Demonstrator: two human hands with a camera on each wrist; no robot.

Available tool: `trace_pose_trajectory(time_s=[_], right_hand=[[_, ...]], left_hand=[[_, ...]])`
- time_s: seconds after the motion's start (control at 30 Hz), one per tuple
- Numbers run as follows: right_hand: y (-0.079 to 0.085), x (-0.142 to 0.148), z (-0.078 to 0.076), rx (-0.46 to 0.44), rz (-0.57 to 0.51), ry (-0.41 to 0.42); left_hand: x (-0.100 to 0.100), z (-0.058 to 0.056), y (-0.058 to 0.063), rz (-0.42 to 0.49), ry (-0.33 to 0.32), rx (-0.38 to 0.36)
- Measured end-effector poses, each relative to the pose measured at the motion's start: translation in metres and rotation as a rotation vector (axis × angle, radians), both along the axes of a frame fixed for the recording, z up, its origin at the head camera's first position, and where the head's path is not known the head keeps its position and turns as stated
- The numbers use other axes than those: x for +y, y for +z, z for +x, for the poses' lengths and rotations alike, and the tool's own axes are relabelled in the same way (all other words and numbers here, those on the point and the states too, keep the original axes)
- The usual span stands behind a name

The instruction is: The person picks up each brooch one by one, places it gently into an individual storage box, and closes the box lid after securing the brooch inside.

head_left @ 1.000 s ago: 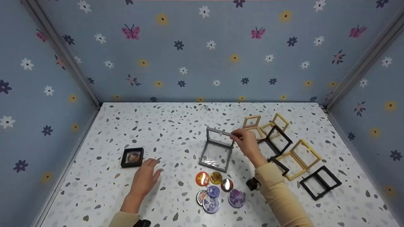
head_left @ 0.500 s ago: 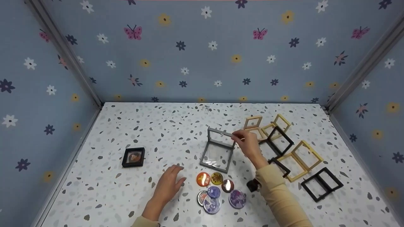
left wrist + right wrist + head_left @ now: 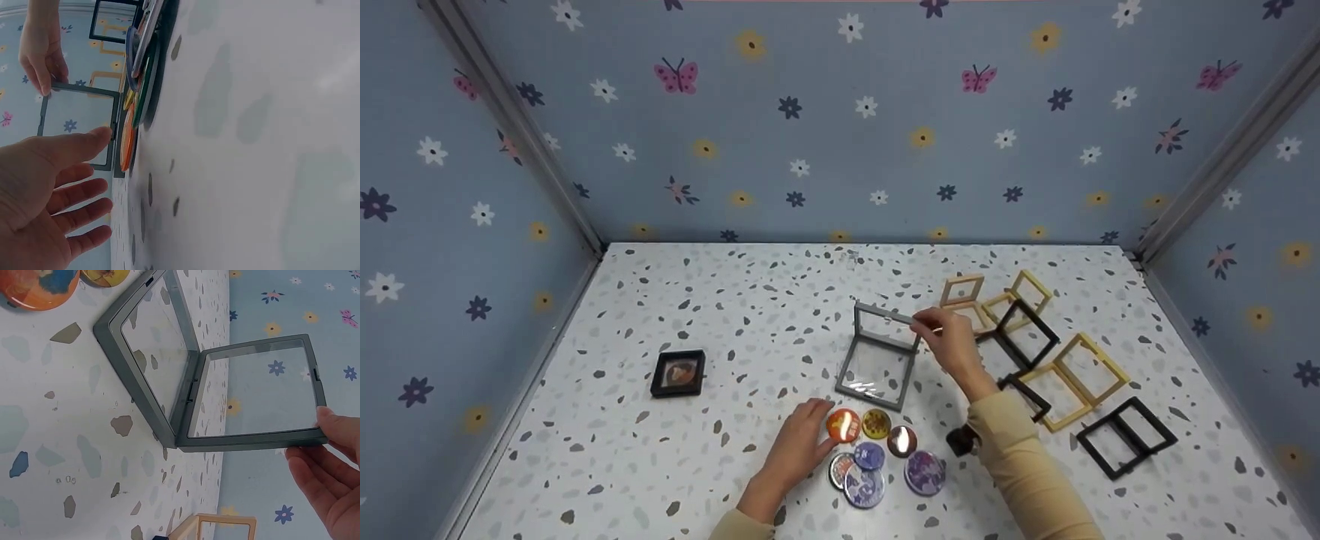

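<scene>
A grey hinged display frame (image 3: 877,371) with clear film stands unfolded on the table, its lid raised. My right hand (image 3: 952,345) pinches the upper right corner of that lid between thumb and fingers, as the right wrist view also shows. Beside the orange round badge (image 3: 843,426), my left hand (image 3: 795,448) has its fingers extended and thumb apart; whether it touches the badge I cannot tell. Around it lie a yellow badge (image 3: 876,424), a dark shiny badge (image 3: 901,441) and several purple or patterned ones, including a large purple badge (image 3: 925,473). Some of these overlap.
At the left sits a closed black frame (image 3: 678,373) with a brown round item inside. Unfolded frames cluster at the right: a yellow frame (image 3: 1076,382), a black frame (image 3: 1126,439), a light wooden-coloured frame (image 3: 964,289) and others. Patterned blue walls (image 3: 840,120) enclose the table's back and sides.
My left hand has moved right across the table, from near the closed black frame to the orange badge. The right hand keeps its pinch on the grey lid.
</scene>
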State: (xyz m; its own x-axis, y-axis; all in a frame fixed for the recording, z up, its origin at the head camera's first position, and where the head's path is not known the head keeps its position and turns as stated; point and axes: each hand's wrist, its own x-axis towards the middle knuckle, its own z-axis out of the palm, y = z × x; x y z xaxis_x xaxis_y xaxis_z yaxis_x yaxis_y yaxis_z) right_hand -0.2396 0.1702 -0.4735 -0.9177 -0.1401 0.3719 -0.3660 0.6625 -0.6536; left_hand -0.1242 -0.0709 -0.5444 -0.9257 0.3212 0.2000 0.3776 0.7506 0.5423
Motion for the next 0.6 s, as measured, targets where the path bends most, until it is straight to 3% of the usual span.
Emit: trace_pose_trajectory(time_s=[0.23,0.6], right_hand=[[-0.002,0.001,0.001,-0.012,-0.016,-0.005],[-0.004,0.002,-0.002,0.002,-0.059,0.010]], left_hand=[[0.012,-0.003,-0.003,-0.003,-0.022,-0.056],[0.019,-0.007,-0.005,-0.051,-0.024,-0.021]])
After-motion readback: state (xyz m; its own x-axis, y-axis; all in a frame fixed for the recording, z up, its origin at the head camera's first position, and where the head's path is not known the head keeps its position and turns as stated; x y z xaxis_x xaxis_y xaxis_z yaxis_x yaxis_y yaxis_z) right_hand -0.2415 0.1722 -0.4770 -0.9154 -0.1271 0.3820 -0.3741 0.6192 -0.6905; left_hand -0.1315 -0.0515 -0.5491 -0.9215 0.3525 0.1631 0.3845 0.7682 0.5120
